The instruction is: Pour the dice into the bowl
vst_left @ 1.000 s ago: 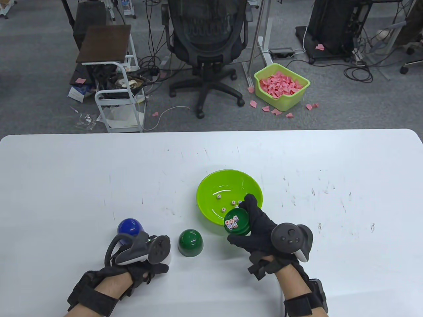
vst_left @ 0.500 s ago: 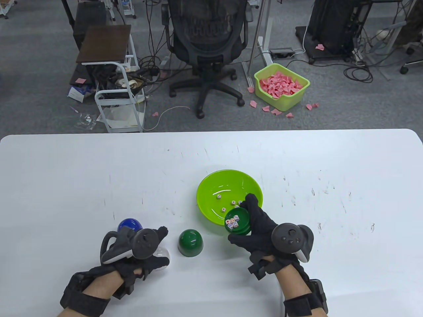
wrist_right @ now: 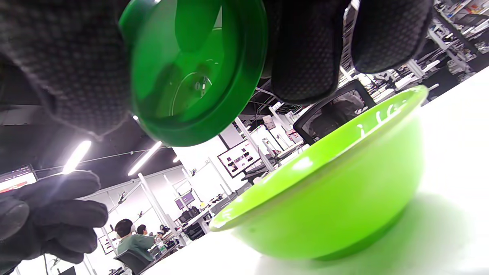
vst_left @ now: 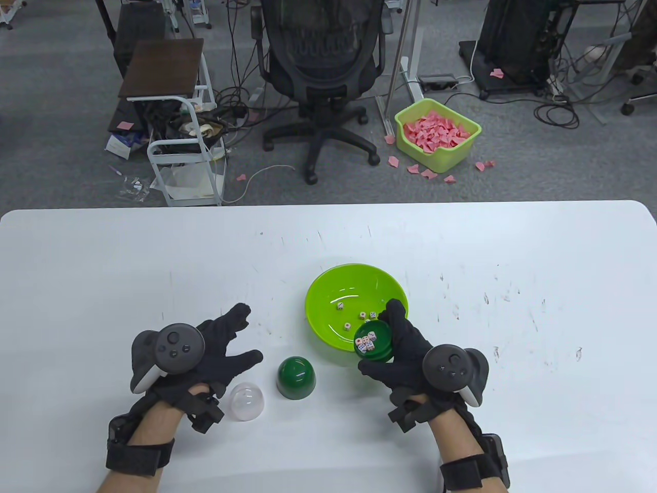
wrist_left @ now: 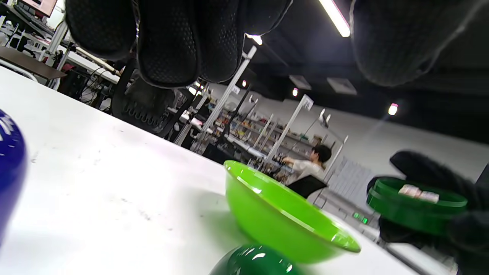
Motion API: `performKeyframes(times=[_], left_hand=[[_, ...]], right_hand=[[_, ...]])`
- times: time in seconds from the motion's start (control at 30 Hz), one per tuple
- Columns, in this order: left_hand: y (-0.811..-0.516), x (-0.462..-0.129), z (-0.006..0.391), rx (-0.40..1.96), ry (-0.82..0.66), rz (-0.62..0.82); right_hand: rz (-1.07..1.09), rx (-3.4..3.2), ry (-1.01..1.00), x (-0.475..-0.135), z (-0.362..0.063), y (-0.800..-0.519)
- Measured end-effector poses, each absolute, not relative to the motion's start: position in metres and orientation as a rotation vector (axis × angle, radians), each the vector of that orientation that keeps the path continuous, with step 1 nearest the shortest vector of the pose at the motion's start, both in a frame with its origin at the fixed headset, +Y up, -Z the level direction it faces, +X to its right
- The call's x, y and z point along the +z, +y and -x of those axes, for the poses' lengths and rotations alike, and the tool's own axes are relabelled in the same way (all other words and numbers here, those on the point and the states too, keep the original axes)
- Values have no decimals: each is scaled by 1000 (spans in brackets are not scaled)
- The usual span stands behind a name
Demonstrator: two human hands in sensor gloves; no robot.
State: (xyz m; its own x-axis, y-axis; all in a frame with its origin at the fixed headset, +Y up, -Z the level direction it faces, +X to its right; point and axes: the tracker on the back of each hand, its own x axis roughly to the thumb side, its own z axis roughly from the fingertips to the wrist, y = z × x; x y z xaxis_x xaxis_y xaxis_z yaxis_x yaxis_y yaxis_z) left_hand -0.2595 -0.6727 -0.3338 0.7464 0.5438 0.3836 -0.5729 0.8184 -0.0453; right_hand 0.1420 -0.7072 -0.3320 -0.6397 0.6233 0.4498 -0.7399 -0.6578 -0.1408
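Table view shows the dice [vst_left: 366, 343] — small white cubes with coloured pips — lying in a shallow dark green tray [vst_left: 373, 347] that the right hand [vst_left: 410, 354] grips by its rim, fingers over the far edge and thumb at the near edge. That tray hangs above the near right rim of the lime green bowl [vst_left: 328, 287], which stands on the white table [vst_left: 102, 267] and has a few more dice on its bottom [vst_left: 354, 316]. From the right wrist view the tray's underside [wrist_right: 195, 72] is seen clear of the table, above and just beside the bowl's wall [wrist_right: 336, 206]; the left wrist view puts the tray [wrist_left: 416, 208] roughly level, the dice peeking over its edge.

Left of the bowl a dark green dome [vst_left: 296, 378] sits mouth down on the table, and left of that, a clear dome [vst_left: 247, 402]. The left hand [vst_left: 205, 359] hovers beside the clear dome with fingers spread wide and holding nothing. A blue rounded object [wrist_left: 9, 168] shows only at the left edge of the left wrist view, near that hand.

Beyond the table stand an office chair [vst_left: 323, 61], a small white cart [vst_left: 179, 149] and a green bin of pink scraps [vst_left: 436, 133].
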Motion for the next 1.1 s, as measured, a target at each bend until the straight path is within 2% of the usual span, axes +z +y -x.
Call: performKeyframes(times=[0.43,0.83,1.1], left_hand=[[-673,-320,268,623,-445,-163],[-690,-327,273,672,-424,-94],[-691,-328,272,689,-428,-81]], right_hand=[[-349,2423,-457,-351,-143,-696],[-262,2596,-376,-377,-134,-679],[-337,2752,-287,-395,-118,-676]])
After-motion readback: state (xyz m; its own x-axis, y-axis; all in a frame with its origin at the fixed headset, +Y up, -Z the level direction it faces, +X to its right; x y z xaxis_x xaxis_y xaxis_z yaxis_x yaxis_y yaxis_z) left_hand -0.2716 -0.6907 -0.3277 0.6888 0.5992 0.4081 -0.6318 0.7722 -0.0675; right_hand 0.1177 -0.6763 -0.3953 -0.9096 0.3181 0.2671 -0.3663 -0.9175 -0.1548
